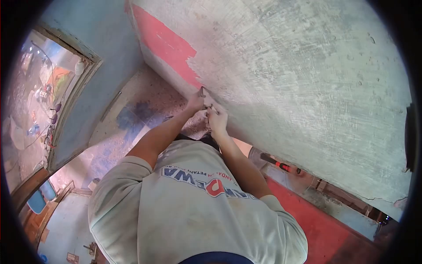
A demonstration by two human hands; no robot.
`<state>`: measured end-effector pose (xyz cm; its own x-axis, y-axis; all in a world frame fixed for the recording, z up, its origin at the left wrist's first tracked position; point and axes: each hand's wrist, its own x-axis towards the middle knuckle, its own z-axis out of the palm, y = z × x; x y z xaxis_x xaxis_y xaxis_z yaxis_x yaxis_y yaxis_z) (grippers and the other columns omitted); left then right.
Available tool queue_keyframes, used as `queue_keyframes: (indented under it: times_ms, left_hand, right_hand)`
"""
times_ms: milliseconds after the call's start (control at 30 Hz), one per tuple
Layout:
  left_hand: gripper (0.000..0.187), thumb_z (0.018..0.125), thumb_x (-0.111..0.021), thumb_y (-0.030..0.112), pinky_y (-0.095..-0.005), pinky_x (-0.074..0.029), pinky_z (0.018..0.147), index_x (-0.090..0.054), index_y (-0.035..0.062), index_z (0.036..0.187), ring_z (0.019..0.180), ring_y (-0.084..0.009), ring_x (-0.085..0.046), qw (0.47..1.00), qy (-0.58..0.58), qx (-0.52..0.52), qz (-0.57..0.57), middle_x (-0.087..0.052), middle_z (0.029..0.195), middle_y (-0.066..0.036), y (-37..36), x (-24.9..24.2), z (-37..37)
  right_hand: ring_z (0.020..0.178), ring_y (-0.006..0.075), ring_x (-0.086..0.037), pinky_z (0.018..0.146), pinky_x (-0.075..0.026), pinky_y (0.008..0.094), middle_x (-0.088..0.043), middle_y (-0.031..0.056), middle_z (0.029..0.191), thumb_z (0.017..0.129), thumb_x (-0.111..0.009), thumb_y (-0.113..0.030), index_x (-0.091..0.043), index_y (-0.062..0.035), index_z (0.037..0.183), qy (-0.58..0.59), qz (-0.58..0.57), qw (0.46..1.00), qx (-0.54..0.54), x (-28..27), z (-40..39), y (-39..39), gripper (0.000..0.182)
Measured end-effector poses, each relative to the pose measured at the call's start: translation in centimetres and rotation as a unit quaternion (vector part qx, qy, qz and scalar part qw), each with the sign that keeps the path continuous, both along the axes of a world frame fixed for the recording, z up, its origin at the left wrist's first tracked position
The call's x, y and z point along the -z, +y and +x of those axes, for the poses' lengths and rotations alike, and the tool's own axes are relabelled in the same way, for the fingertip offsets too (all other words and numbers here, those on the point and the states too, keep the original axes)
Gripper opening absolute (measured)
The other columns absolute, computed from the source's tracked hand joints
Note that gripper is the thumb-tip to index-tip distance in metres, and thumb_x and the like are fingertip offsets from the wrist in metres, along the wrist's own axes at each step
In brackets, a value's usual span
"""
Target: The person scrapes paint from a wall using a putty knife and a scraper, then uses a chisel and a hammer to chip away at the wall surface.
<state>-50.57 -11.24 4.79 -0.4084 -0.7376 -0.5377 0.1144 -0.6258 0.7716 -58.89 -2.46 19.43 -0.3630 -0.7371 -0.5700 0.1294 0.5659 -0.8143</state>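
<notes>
Both my hands are at the grey-white wall, close to the lower end of a pink paint patch with a ragged edge. My left hand is closed near a small dark-tipped tool, which looks like a scraper and touches the wall by the pink edge. Just below and to the right, my right hand is closed around what appears to be the same tool's rear part. Fingers cover most of the tool, so its full shape is hidden.
A blue-grey wall with a wooden-framed opening stands on the left. The floor has blue stains and pale debris. At lower right lie a black-and-red tool and a red surface.
</notes>
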Motion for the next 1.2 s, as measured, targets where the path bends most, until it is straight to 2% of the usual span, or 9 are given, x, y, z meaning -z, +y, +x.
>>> queue_keyframes:
  times_ms: [233,400,600,700,867,933,1000,1100,1200]
  left_hand:
    - [0.076,0.09,-0.048,0.001,-0.0402,-0.061,0.09,-0.029,0.0053,0.163,0.128,-0.0357,-0.061,0.997,0.053,-0.057,-0.014,-0.047,0.155,-0.021,2.8,-3.5,-1.5]
    - [0.075,0.087,-0.063,0.011,-0.0403,-0.058,0.096,-0.038,-0.0042,0.156,0.136,-0.0338,-0.055,0.873,-0.266,0.21,-0.351,-0.047,0.155,-0.018,-1.1,5.7,-0.6]
    - [0.088,0.09,-0.053,0.001,-0.0381,-0.062,0.089,-0.012,0.0039,0.168,0.142,-0.0352,-0.05,0.994,0.073,-0.039,-0.078,-0.027,0.169,-0.015,2.5,-3.1,-1.3]
    - [0.088,0.094,-0.061,0.008,-0.0391,-0.063,0.088,-0.012,0.0037,0.167,0.141,-0.0347,-0.051,0.921,-0.202,0.174,-0.285,-0.026,0.17,-0.016,-0.4,6.0,-1.0]
    - [0.085,0.092,-0.066,0.011,-0.0408,-0.057,0.102,-0.021,-0.0025,0.164,0.115,-0.0298,-0.069,0.996,0.041,-0.029,-0.074,-0.056,0.145,-0.029,1.6,-0.7,-0.7]
    - [0.079,0.092,-0.053,0.007,-0.0401,-0.056,0.103,-0.024,0.003,0.165,0.116,-0.0317,-0.068,0.98,-0.021,-0.043,-0.192,-0.056,0.147,-0.027,1.8,-0.8,-1.4]
    - [0.078,0.091,-0.048,0.004,-0.0395,-0.055,0.102,-0.024,0.0045,0.165,0.119,-0.0327,-0.066,0.998,-0.03,-0.024,-0.048,-0.058,0.145,-0.026,1.7,-2.6,-1.3]
    - [0.056,0.09,-0.052,0.007,-0.0385,-0.055,0.096,-0.046,-0.0039,0.144,0.121,-0.0303,-0.064,0.927,-0.221,0.147,-0.266,-0.06,0.142,-0.025,-0.3,6.7,-1.1]
    - [0.062,0.088,-0.05,0.006,-0.0363,-0.053,0.1,-0.045,-0.0049,0.149,0.127,-0.0301,-0.061,0.992,-0.066,0.034,-0.099,-0.058,0.146,-0.025,1.1,-1.7,0.4]
  right_hand:
    - [0.051,0.0086,-0.049,0.041,-0.034,0.0247,-0.059,0.001,0.074,0.1,-0.063,-0.009,-0.063,-0.0062,0.141,-0.049,-0.005,0.998,0.031,-4.9,-0.2,2.3,0.041]
    - [0.05,0.0079,-0.047,0.04,-0.033,0.0241,-0.059,0.0005,0.072,0.099,-0.062,-0.009,-0.067,-0.008,0.135,0.048,-0.028,0.998,-0.01,2.9,-0.8,0.1,0.036]
    - [0.05,0.0075,-0.047,0.04,-0.032,0.0245,-0.059,0.0009,0.073,0.101,-0.061,-0.009,-0.067,-0.0067,0.131,-0.019,-0.047,0.999,0.015,-2.1,-0.9,2.7,0.03]
    - [0.051,0.009,-0.05,0.041,-0.033,0.0257,-0.059,0.0012,0.071,0.1,-0.062,-0.007,-0.066,-0.0054,0.132,0.011,0.012,1.0,-0.011,-0.3,-0.7,-0.1,0.032]
    - [0.051,0.0075,-0.048,0.043,-0.035,0.0252,-0.06,-0.0003,0.074,0.101,-0.063,-0.008,-0.067,-0.0038,0.129,-0.064,-0.003,0.997,0.039,-3.4,0.3,2.1,0.029]
    - [0.049,0.009,-0.047,0.041,-0.034,0.0251,-0.06,0.0014,0.076,0.1,-0.062,-0.009,-0.062,-0.0062,0.142,-0.064,-0.01,0.997,0.04,-4.0,-0.2,2.8,0.042]
    - [0.051,0.009,-0.048,0.041,-0.034,0.0247,-0.06,0.001,0.077,0.101,-0.062,-0.01,-0.059,-0.007,0.144,-0.037,0.017,0.999,0.021,-3.1,-0.7,1.6,0.043]
    - [0.052,0.0093,-0.049,0.041,-0.034,0.0251,-0.059,0.0004,0.076,0.101,-0.062,-0.011,-0.06,-0.0056,0.135,-0.034,0.05,0.998,0.023,-0.6,0.0,-0.7,0.035]
    - [0.053,0.0091,-0.05,0.042,-0.035,0.0254,-0.058,0.0002,0.076,0.099,-0.064,-0.009,-0.06,-0.0062,0.13,-0.095,0.014,0.995,0.021,-1.9,-0.4,1.3,0.031]
